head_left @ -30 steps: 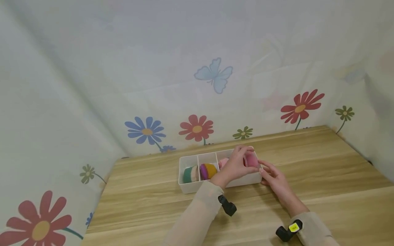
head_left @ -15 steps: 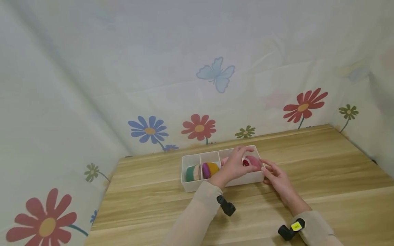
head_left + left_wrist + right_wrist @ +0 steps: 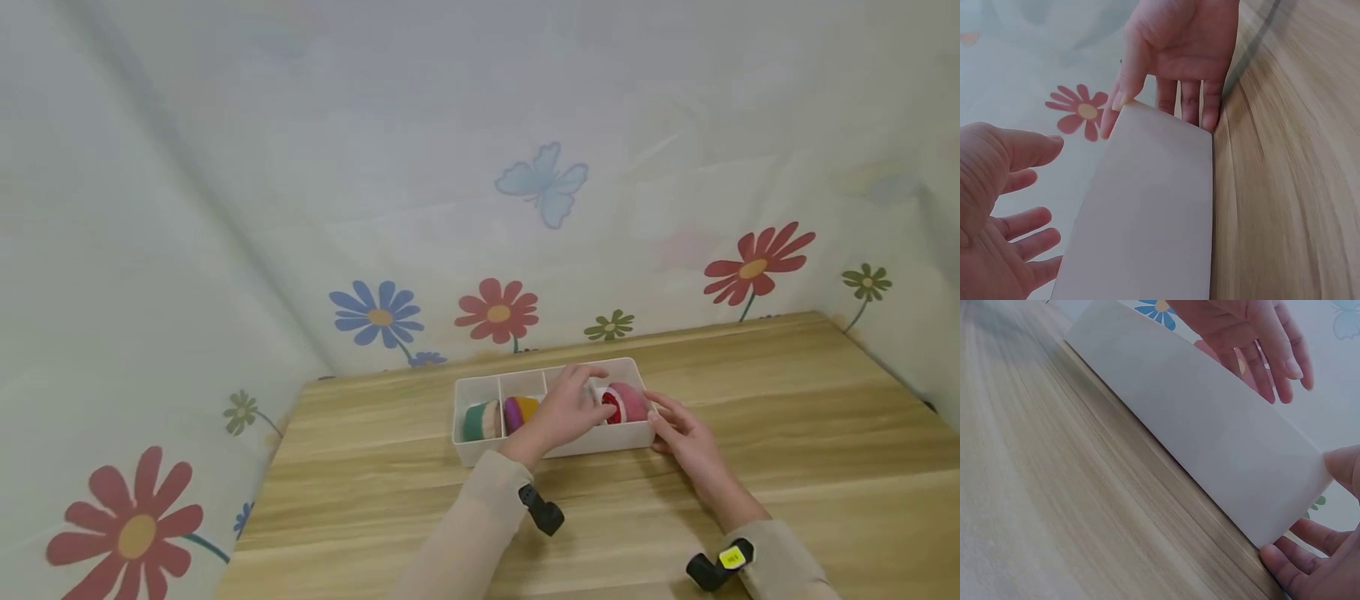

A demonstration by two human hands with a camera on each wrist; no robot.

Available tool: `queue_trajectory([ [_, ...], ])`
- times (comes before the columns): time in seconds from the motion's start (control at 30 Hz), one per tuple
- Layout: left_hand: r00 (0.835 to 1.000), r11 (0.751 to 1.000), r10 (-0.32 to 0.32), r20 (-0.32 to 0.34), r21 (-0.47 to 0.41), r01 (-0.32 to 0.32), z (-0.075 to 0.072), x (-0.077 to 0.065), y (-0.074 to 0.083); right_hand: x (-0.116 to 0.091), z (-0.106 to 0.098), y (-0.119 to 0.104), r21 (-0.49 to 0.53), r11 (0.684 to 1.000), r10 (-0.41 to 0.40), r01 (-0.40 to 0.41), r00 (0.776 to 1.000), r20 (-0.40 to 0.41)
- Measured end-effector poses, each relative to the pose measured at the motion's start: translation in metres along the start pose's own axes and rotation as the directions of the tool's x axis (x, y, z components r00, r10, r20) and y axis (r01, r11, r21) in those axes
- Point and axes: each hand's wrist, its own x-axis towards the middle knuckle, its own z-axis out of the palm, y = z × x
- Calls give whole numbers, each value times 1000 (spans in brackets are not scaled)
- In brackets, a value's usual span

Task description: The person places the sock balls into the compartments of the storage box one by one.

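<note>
A white divided box stands on the wooden table. My left hand hovers over its right half, thumb and fingers spread, holding nothing. Just right of the left fingertips, in the end compartment, lies a soft pink bundle like a rolled sock, with a red and white end. My right hand holds the box's right end, its thumb at the front corner and its fingers along the end wall, as the right wrist view shows. A green and cream bundle and a purple and yellow bundle fill the left compartments. My left hand hides the third compartment.
The wooden table runs up to a pale cloth wall printed with flowers and a butterfly. Another cloth wall borders the left side. A black wrist camera sits on my left sleeve, another on my right.
My left hand has let go of the pink bundle and drawn back leftward, baring its red and white end. My right hand stays at the box's end. The head view has shifted slightly.
</note>
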Motion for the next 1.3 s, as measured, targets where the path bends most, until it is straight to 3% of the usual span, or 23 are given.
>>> queue_trajectory([
  [0.33,999,999,-37,12,-5,37,-11,-19,-7,-3,-4,0,-21,999,26,-26,1000,11],
  [0.5,1000,1000,-10,8,7,10,-22,-29,-11,-3,-4,-1,-26,999,31,-31,999,11],
  [0.83,990,987,96,-107,138,-81,-34,-43,-26,-2,-4,-2,-40,999,25,-24,999,25],
  [1.3,960,983,172,-223,99,-153,-56,-80,-47,-3,0,-3,-28,1000,-11,12,1000,18],
])
